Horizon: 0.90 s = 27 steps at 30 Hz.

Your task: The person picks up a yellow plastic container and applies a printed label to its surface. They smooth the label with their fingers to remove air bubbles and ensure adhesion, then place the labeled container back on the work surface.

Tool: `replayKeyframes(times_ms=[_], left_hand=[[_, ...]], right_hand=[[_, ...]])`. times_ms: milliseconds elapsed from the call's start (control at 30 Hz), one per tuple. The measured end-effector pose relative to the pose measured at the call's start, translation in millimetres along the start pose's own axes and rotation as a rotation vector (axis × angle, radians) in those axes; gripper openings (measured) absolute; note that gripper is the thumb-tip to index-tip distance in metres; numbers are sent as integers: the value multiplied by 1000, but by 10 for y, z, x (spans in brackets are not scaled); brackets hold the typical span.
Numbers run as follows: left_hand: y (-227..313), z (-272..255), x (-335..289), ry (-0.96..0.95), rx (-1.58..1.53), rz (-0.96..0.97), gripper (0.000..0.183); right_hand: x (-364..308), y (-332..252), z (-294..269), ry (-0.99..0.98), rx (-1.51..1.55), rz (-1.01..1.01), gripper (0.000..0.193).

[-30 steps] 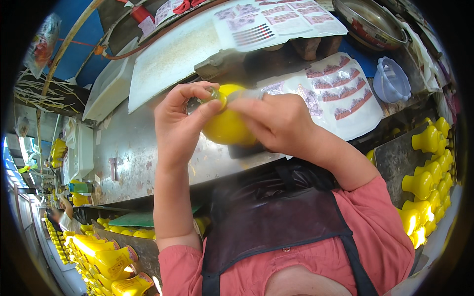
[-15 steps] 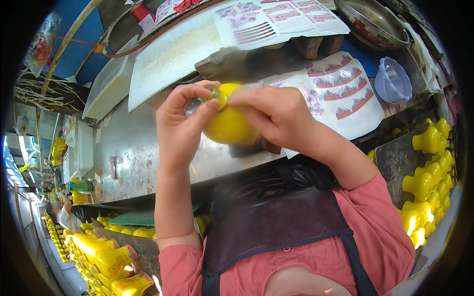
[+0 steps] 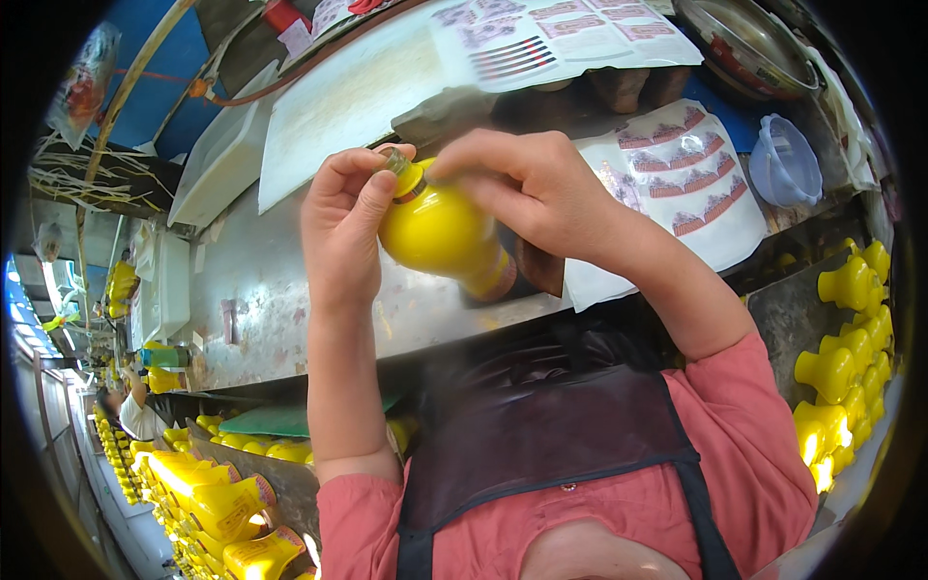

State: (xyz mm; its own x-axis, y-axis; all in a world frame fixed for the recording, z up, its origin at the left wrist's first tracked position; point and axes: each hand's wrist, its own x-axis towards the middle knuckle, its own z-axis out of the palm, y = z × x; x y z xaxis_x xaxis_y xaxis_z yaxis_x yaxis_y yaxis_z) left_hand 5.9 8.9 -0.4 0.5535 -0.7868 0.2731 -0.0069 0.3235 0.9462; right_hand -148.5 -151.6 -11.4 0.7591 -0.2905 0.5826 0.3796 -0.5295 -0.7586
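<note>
A glossy yellow bottle (image 3: 437, 232) with a rounded body is tilted above the metal worktop, its bare glass mouth toward my left hand and its banded base toward the lower right. My left hand (image 3: 346, 217) pinches the glass mouth between thumb and fingers. A thin dark band (image 3: 414, 193) shows around part of the neck. My right hand (image 3: 541, 188) has curled fingers at the bottle's neck and shoulder. Its fingertips are smeared by motion, so whether they hold anything is unclear. A brown block (image 3: 538, 266) is partly visible beside the bottle.
Sheets of printed labels (image 3: 681, 174) lie to the right, with more label sheets (image 3: 541, 39) farther back. A lilac basket (image 3: 783, 164) and a metal basin (image 3: 749, 43) stand at the right. Rows of yellow bottles flank both sides (image 3: 841, 358). A person (image 3: 137, 411) is far left.
The bottle has turned, bringing its neck band and patterned base into view. My left hand has shifted slightly left on the mouth; my right hand has moved slightly up and left along the neck.
</note>
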Motion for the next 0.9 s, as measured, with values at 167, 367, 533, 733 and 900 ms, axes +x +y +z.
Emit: replayKeyframes(times_ms=[167, 367, 533, 733, 900], left_hand=[[-53, -23, -20, -58, -21, 35, 13], [-70, -68, 7, 31, -19, 2, 13], [-46, -40, -13, 52, 71, -7, 12], [-7, 32, -108, 47, 152, 38, 13], [-19, 88, -192, 76, 346, 167, 15]], right_hand=[[199, 140, 23, -19, 78, 79, 19], [124, -3, 95, 16, -210, -14, 15], [-26, -193, 164, -107, -475, -208, 24], [-37, -192, 170, -1, -368, -224, 22], [-25, -281, 56, -36, -164, 200, 23]])
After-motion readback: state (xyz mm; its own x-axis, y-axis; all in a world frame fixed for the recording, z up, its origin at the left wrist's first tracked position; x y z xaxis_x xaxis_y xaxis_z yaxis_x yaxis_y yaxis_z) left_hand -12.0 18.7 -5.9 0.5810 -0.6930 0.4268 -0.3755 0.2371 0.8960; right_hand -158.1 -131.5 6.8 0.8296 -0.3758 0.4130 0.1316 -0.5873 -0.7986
